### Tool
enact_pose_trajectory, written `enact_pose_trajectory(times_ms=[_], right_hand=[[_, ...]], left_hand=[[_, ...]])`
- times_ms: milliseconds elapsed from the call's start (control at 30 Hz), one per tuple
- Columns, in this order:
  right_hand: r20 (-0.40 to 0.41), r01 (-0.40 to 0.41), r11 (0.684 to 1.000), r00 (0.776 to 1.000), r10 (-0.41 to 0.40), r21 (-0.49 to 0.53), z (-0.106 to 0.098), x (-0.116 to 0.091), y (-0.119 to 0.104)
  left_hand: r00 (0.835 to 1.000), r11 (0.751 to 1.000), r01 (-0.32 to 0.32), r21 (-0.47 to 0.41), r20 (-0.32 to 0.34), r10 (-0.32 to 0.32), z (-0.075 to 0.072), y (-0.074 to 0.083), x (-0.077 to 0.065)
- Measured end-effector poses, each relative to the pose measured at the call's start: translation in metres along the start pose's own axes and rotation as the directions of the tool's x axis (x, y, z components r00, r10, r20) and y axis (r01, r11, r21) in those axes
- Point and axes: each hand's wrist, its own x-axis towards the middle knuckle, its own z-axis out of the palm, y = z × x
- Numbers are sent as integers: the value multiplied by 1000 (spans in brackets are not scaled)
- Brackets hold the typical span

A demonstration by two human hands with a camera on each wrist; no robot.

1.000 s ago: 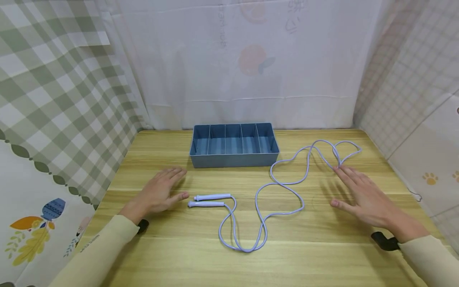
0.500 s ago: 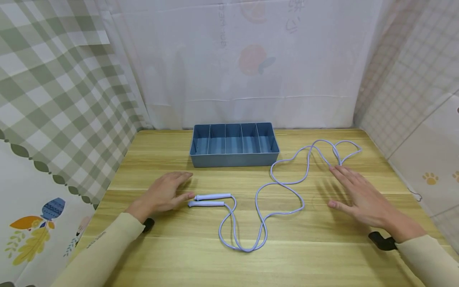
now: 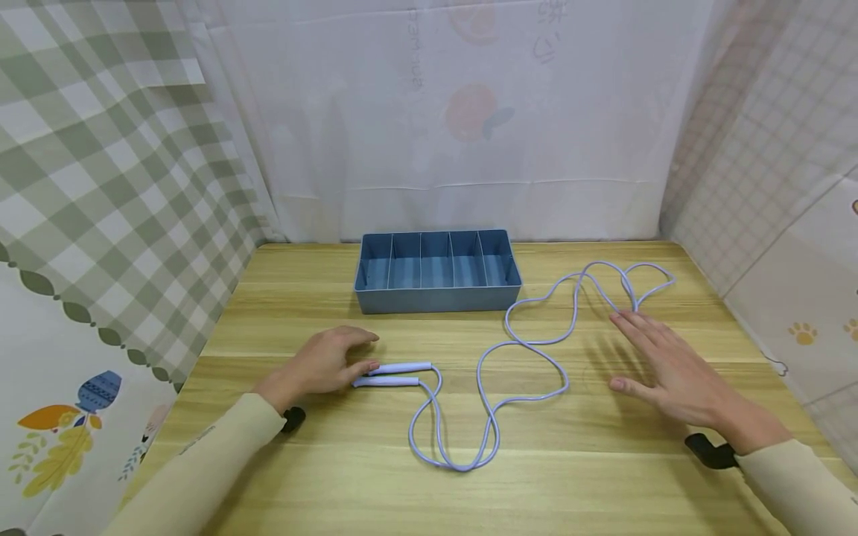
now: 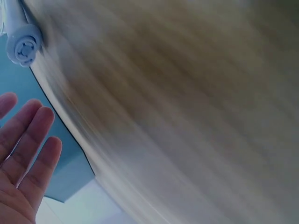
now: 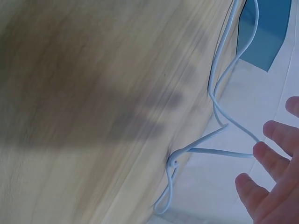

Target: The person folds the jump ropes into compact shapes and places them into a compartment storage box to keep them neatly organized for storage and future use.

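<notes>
A lavender jump rope (image 3: 494,406) lies loosely looped across the wooden table, its two handles (image 3: 402,368) side by side at the left end. My left hand (image 3: 325,362) is beside those handles, its thumb overlapping the far handle's end in the head view; the fingers are extended and grip nothing. In the left wrist view a handle's round end cap (image 4: 24,45) shows past the fingers (image 4: 37,163). My right hand (image 3: 677,376) hovers over the table at the right with fingers spread, fingertips near the rope's far loops (image 5: 201,144). It holds nothing.
A blue-grey tray (image 3: 439,301) with several compartments stands at the back middle of the table (image 3: 322,476). A white cloth (image 3: 322,112) hangs behind it. Checked cloth (image 3: 134,149) lines the left side, and printed cloth (image 3: 791,260) the right.
My left hand has moved right, up to the rope's handles. My right hand has shifted slightly to the left. The jump rope and the tray stay in place.
</notes>
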Motion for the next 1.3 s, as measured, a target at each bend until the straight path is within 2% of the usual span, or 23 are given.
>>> enact_pose_trajectory(times_ms=[233,467,633,833,933,1300], right_hand=[[3,8,1000,1000,-8,7,1,1,-4],[2,19,1000,1000,-19,10,3,3,-9],[-5,27,1000,1000,-27,9,3,4,-10],[-8,38,999,999,-38,11,3,5,-11],[-7,39,999,999,-39,13,3,5,-12],[-1,29,999,1000,-29,38,4,6,-13]], left_hand=[[999,999,-38,-38,20,39,4,6,9],[999,998,-21,-57,41,23,6,10,14],[996,998,-5,-62,86,11,8,13,19],[993,983,40,-181,117,-19,9,13,20],[994,975,26,-220,108,-2,9,12,21],[988,984,-41,-174,141,66,12,11,26]])
